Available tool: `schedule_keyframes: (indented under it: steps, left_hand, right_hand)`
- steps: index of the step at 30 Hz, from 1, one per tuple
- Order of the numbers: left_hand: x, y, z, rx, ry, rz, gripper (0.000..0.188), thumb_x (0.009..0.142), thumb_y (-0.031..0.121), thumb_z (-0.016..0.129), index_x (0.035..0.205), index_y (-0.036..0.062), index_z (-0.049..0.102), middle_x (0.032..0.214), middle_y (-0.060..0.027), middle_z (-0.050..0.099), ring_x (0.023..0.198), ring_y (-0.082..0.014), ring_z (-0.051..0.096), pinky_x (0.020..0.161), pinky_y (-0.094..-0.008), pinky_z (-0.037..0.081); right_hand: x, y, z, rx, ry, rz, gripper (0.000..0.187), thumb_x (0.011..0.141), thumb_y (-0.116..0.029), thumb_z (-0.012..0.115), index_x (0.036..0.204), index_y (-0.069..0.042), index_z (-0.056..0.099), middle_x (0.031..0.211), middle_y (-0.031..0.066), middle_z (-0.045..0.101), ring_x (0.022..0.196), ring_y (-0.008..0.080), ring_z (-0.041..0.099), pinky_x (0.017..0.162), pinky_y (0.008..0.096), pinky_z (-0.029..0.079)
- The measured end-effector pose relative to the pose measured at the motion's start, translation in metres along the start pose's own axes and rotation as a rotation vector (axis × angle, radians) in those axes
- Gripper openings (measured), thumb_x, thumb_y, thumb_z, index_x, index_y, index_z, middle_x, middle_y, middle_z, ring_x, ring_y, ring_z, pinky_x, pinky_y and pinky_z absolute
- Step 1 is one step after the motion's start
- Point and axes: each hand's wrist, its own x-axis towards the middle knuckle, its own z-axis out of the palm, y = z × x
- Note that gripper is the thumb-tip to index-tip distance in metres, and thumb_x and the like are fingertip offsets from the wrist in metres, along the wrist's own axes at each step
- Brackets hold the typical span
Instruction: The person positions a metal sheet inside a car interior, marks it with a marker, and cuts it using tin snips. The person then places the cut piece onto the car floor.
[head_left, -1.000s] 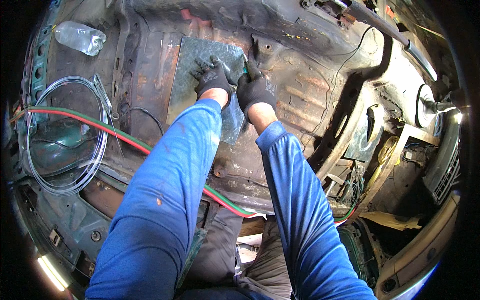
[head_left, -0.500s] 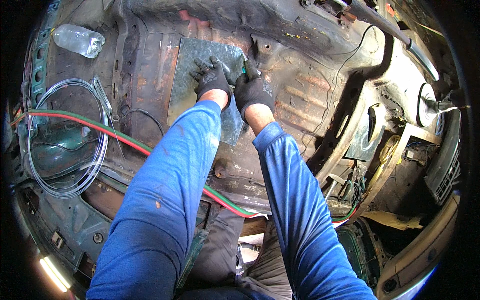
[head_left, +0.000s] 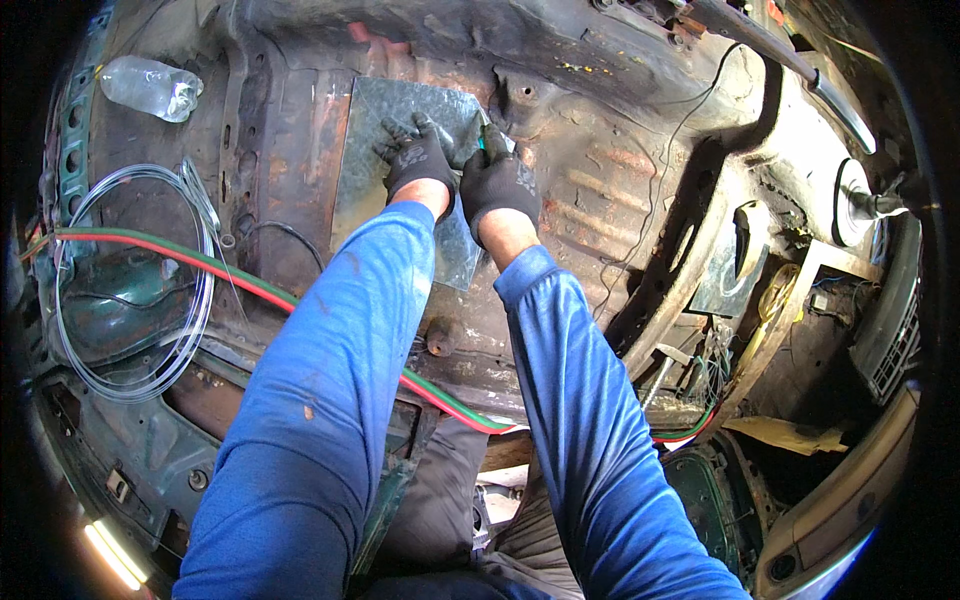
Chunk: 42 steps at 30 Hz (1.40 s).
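Note:
A flat grey sheet of metal [head_left: 375, 110] lies on the rusty floor pan of a vehicle. My left hand [head_left: 415, 163], in a black glove, presses on the sheet with its fingers spread. Close beside it, my black-gloved right hand [head_left: 500, 190] is closed at the sheet's right edge. A slim pen-like thing with a teal part [head_left: 482, 138] shows at its fingertips; the fingers cover most of it, and its exact kind cannot be made out.
Left of me lie a coil of silvery wire [head_left: 72, 312] and a clear plastic bottle [head_left: 150, 88]. A red and green twin hose [head_left: 240, 285] runs beneath my forearms. To the right are a raised body rail [head_left: 690, 255], a hammer [head_left: 657, 378] and loose wires.
My right hand has shifted slightly toward me along the sheet's edge. My left hand stays pressed on the sheet. The whole view has moved a little.

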Motion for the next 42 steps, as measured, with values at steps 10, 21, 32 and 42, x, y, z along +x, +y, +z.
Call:
schedule_keyframes:
  steps: [10, 21, 32, 42]
  left_hand:
    - [-0.021, 0.014, -0.005, 0.114, 0.163, 0.008, 0.120, 0.084, 0.038, 0.092, 0.174, 0.0132, 0.017, 0.171, -0.0357, 0.032, 0.158, -0.0552, 0.034, 0.128, -0.0545, 0.039]
    - [-0.028, 0.019, -0.013, 0.132, 0.113, -0.010, 0.115, 0.090, 0.030, 0.087, 0.176, 0.0148, 0.013, 0.176, -0.0355, 0.019, 0.158, -0.0515, 0.037, 0.127, -0.0535, 0.041]
    - [-0.024, 0.013, -0.008, 0.171, 0.148, 0.025, 0.120, 0.087, 0.041, 0.090, 0.176, 0.0141, 0.014, 0.173, -0.0348, 0.030, 0.155, -0.0498, 0.043, 0.126, -0.0518, 0.042]
    - [-0.025, 0.013, -0.011, 0.126, 0.094, 0.011, 0.118, 0.088, 0.038, 0.090, 0.176, 0.0131, 0.016, 0.171, -0.0325, 0.035, 0.153, -0.0459, 0.048, 0.125, -0.0505, 0.044]
  right_hand:
    - [0.007, 0.007, 0.003, 0.002, -0.043, 0.059, 0.041, 0.104, -0.039, 0.060, 0.124, -0.008, 0.079, 0.124, 0.0241, 0.077, 0.115, 0.0435, 0.075, 0.099, 0.0538, 0.059]
    - [-0.001, 0.016, 0.000, -0.072, -0.052, -0.013, 0.051, 0.108, -0.034, 0.055, 0.159, -0.028, 0.054, 0.126, 0.0242, 0.076, 0.110, 0.0440, 0.076, 0.094, 0.0567, 0.060]
    - [-0.002, 0.026, 0.000, -0.054, -0.072, -0.040, 0.050, 0.108, -0.030, 0.052, 0.158, -0.026, 0.054, 0.123, 0.0240, 0.077, 0.106, 0.0454, 0.076, 0.092, 0.0580, 0.060]
    - [-0.006, 0.031, -0.001, -0.078, -0.028, -0.084, 0.048, 0.109, -0.031, 0.051, 0.157, -0.025, 0.055, 0.120, 0.0238, 0.078, 0.107, 0.0450, 0.076, 0.092, 0.0582, 0.060]
